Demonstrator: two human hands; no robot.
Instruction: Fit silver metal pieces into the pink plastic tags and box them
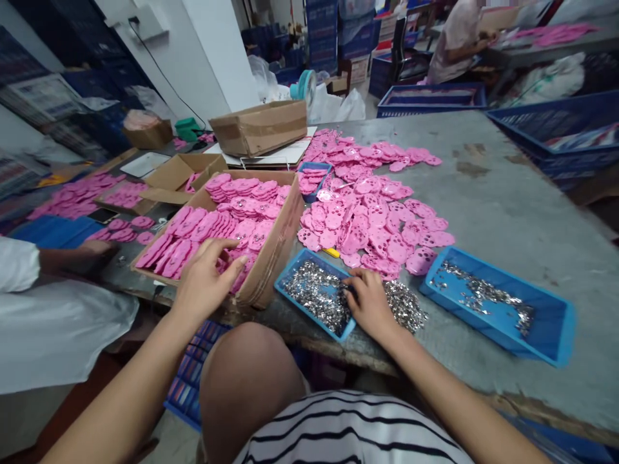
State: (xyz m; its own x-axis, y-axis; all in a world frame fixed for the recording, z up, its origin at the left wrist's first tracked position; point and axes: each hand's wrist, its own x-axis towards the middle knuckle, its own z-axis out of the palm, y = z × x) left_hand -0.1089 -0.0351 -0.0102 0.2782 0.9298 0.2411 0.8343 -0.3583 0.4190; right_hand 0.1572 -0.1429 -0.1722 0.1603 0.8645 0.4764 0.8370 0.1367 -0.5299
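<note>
My left hand is over the near side of a cardboard box, its thumb and fingers apart. Rows of flat pink plastic pieces fill that box. At the right rim of a small blue tray, my right hand reaches in with curled fingers. Small shiny metal parts lie in the tray, and the fingertips are among them; whether they pinch one is hidden. A heap of similar metal parts rests on the table just right of this hand.
A longer blue tray holding metal parts stands at the right. Loose pink pieces are piled mid-table, with a yellow-handled tool beside them. An empty-looking carton stands behind. Another person's sleeve is at left; a co-worker sits far back.
</note>
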